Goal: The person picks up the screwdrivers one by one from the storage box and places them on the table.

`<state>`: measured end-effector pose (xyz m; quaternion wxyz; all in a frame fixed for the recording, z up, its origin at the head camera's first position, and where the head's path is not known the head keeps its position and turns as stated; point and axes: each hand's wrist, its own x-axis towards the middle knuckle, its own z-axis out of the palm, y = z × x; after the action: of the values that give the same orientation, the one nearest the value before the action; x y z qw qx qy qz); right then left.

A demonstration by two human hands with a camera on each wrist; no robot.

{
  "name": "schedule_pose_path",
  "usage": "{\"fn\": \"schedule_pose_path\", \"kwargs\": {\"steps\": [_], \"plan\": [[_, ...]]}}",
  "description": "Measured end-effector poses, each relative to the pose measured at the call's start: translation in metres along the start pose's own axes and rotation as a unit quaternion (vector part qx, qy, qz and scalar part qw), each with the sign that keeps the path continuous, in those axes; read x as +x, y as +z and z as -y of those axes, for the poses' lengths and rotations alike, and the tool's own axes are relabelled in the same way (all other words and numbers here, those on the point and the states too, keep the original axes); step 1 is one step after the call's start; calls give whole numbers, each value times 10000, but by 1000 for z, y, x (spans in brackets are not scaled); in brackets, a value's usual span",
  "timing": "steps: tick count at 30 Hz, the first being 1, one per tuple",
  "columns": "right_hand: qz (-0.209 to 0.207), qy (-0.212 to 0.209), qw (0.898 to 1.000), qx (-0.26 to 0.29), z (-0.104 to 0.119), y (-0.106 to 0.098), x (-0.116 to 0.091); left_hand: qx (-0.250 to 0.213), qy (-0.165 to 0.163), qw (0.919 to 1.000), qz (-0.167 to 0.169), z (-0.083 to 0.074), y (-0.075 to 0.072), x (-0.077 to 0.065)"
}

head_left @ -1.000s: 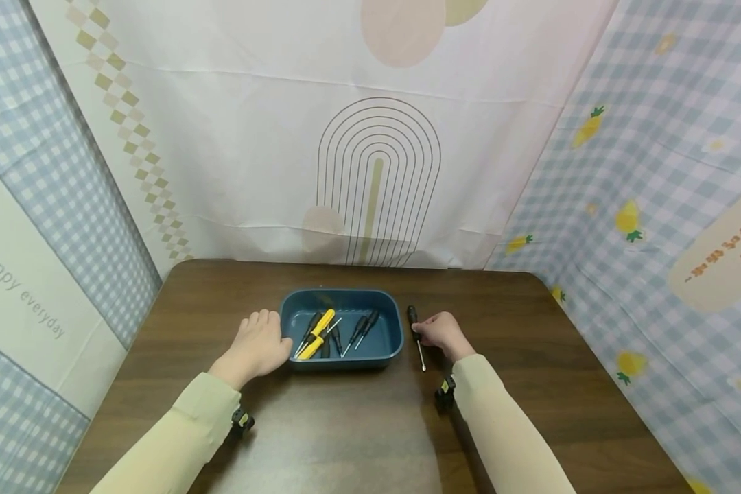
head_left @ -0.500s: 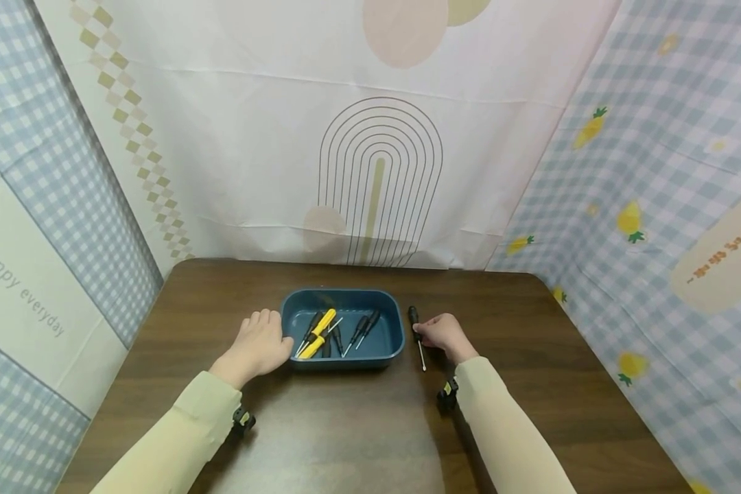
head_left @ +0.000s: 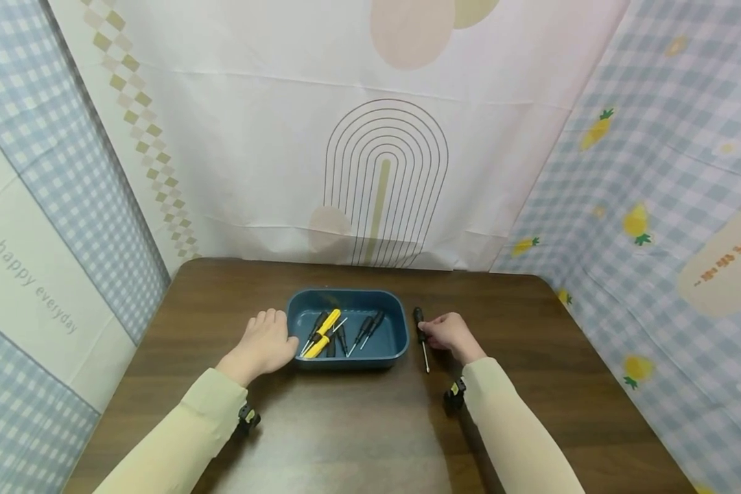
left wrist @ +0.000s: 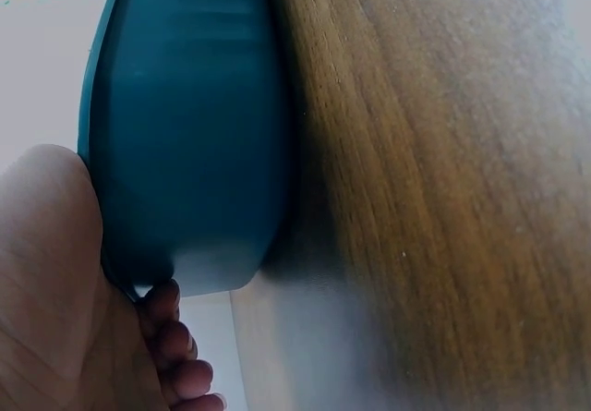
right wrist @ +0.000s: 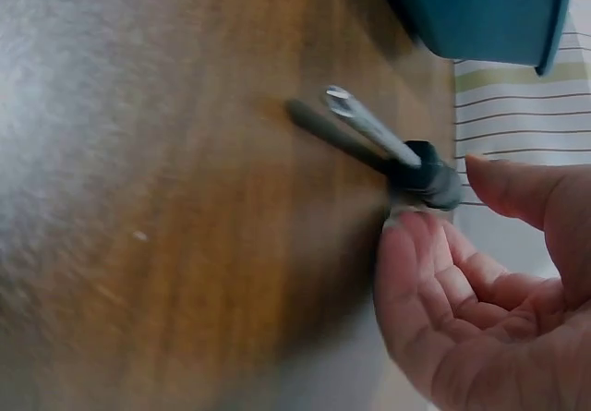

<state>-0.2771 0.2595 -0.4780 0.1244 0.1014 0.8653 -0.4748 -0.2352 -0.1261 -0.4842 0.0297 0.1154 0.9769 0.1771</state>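
Note:
A blue rectangular tray [head_left: 352, 364] stands on the table, with several black and yellow screwdrivers [head_left: 321, 339] lying inside. My left hand [head_left: 264, 346] holds the tray's left end; in the left wrist view its thumb [left wrist: 51, 194] is at the rim and the curled fingertips [left wrist: 175, 342] show near the end wall. To the right of the tray, my right hand [head_left: 451, 334] pinches the dark handle of a single screwdriver [head_left: 421, 333]. Its metal shaft [right wrist: 374, 129] points back toward the person. Whether that screwdriver touches the table cannot be told.
The brown wooden table [head_left: 358, 425] extends on all sides of the tray. A white cloth with line arches [head_left: 385, 178] hangs behind it. Blue checked cloths [head_left: 642, 171] enclose the sides. A small black camera is strapped on each wrist.
The head view has shifted slightly, so everything sits a little further right in it. Both hands, the tray and the screwdriver keep their places relative to each other.

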Motion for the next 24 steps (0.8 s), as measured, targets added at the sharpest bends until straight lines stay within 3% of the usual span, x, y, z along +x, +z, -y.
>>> {"fn": "schedule_pose_path", "kwargs": {"steps": [5,11,17,24], "plan": [[-219,-105,9997,87,11,-6,-3,-6,29,10000,47,-1,-2,1],[-381,-565,9971,354,36,-5,-11,-30,31,10000,47,-1,-2,0],[-374,-847,9921,842,60,9,-19,-36,-53,10000,3,-2,-1,0],[-154,-1072,9920,645,77,34,-22,-10,-54,10000,-43,-3,-2,-1]]}}
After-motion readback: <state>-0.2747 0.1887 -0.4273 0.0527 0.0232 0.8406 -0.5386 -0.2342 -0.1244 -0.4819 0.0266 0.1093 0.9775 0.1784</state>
